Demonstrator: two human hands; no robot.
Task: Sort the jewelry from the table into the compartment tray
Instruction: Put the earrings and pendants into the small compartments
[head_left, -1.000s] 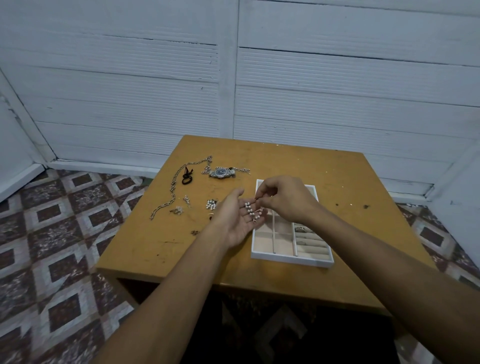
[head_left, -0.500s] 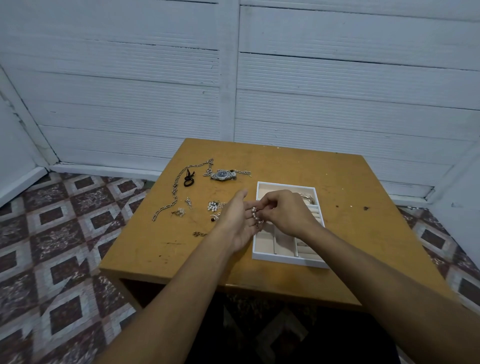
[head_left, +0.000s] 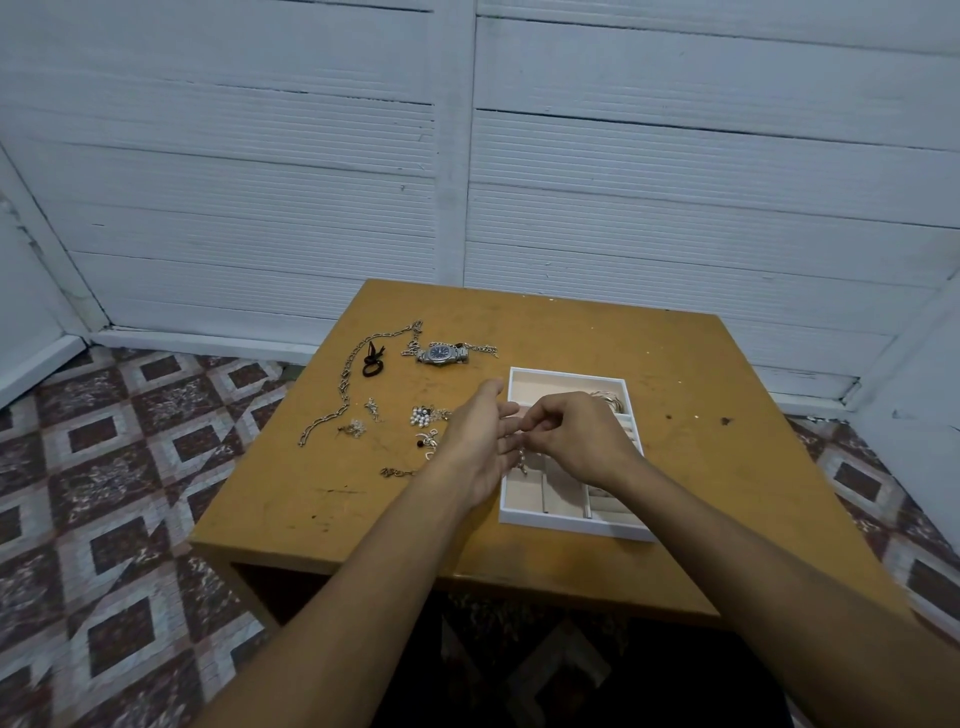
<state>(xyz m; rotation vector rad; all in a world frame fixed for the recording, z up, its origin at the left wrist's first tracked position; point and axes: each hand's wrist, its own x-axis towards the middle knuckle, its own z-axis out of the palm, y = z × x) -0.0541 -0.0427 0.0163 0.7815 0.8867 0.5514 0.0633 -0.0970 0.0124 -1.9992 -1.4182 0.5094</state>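
Scuffed wood tbl (head_left: 597, 332); white plank wall (head_left: 675, 208) behind; patterned tile floor (head_left: 130, 467).

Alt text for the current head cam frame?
Above a white compartment tray on a wooden table, the right hand pinches a small beaded piece beside the open left hand. A watch, a long chain and smaller jewelry lie on the table left of the tray.

Right hand (head_left: 582, 441) pinches a beaded piece (head_left: 521, 460) over the tray (head_left: 566, 522).
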